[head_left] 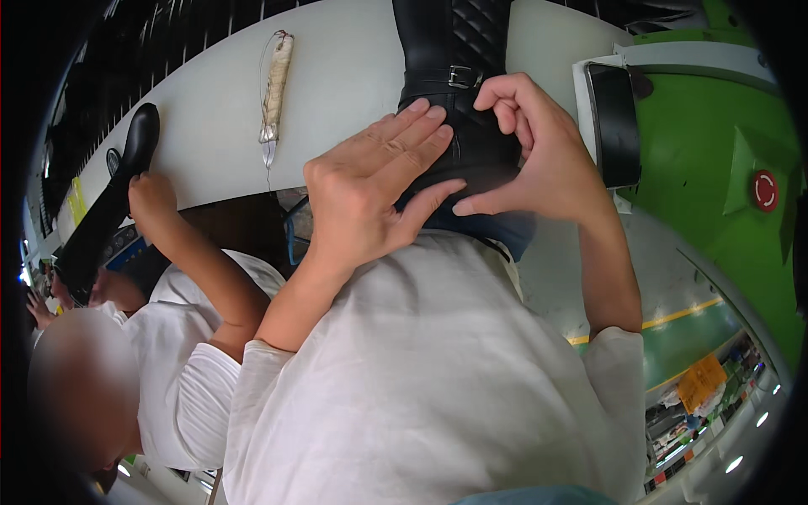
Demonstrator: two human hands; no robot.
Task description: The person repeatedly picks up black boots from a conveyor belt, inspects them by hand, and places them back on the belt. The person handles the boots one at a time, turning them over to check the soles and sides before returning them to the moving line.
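Observation:
A black boot (486,160) with a quilted panel and a small buckled strap (461,77) lies before me on the pale worktable, its shaft pointing away and its foot end close to my body. Flat across the boot's left side rests my left hand (370,181), fingers stretched out and thumb apart. On the boot's other side, my right hand (547,156) curves in a loose C, its fingers bent near the ankle and its thumb by the foot end. A gap shows between that thumb and those fingers. Part of the foot is hidden behind both hands.
A tape-wrapped tool (273,93) with a metal tip and thread lies on the worktable (227,93). At the left, another person's hand (152,198) holds a black boot (135,156). Right of me are a dark pad (613,122) and a green machine with a red button (765,191).

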